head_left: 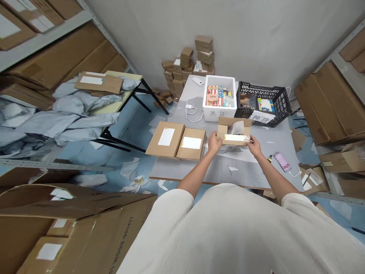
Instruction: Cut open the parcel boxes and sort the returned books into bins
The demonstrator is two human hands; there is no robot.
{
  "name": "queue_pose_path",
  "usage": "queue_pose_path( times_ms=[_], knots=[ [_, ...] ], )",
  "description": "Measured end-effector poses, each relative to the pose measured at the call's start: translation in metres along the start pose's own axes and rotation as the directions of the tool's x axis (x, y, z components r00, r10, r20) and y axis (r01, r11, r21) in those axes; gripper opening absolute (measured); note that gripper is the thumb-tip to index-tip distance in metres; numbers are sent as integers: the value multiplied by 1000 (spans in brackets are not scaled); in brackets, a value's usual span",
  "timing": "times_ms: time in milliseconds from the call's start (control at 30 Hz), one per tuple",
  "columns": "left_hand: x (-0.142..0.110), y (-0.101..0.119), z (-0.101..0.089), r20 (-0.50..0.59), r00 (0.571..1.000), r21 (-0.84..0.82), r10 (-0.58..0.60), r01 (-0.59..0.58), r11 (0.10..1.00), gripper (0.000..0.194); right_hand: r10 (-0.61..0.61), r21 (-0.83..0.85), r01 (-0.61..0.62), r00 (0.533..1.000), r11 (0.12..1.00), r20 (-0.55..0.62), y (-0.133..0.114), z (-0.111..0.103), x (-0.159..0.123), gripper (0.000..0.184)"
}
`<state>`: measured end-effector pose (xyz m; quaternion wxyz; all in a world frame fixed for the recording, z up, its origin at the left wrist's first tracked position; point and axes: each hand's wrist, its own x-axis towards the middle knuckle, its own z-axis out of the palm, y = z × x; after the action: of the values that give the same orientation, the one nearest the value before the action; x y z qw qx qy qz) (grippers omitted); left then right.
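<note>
Between my hands is a small cardboard box (234, 141) with its lid flap raised and some white paper (237, 128) inside. My left hand (215, 142) grips its left end, fingers closed on the cardboard. At the right end, my right hand (254, 146) holds the corner. A pale strip, perhaps a label or tape, runs along the side facing me. Just left of my left hand lies a cardboard box with a white label (191, 143), beside a larger labelled cardboard box (165, 139).
A white foam box (219, 113) with books and a black plastic crate (281, 114) stand behind the held box. A phone (282, 161) lies right. Stacked cartons (204, 57) rest against the wall. Grey bags (76, 121) cover the left table. A large carton (114, 224) stands front left.
</note>
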<state>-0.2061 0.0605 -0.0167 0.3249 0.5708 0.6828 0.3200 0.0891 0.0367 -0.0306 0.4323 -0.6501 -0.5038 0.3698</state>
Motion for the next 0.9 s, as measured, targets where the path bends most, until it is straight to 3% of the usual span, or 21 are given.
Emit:
queue_pose_path(
  times_ms=[200, 467, 700, 900],
  knots=[
    [-36, 11, 17, 18, 1000, 23, 18, -19, 1000, 54, 13, 15, -13, 1000, 1000, -28, 7, -31, -24, 76],
    [-108, 12, 41, -7, 1000, 36, 6, -6, 999, 57, 29, -5, -29, 999, 1000, 20, 23, -70, -75, 77],
    [-171, 1, 32, -11, 999, 71, -46, 47, 996, 56, 55, -33, -54, 997, 998, 58, 39, -67, -114, 72],
    [-184, 8, 26, -16, 999, 73, -38, 39, 997, 57, 13, -24, -12, 1000, 1000, 21, 36, -70, -136, 68]
  ],
)
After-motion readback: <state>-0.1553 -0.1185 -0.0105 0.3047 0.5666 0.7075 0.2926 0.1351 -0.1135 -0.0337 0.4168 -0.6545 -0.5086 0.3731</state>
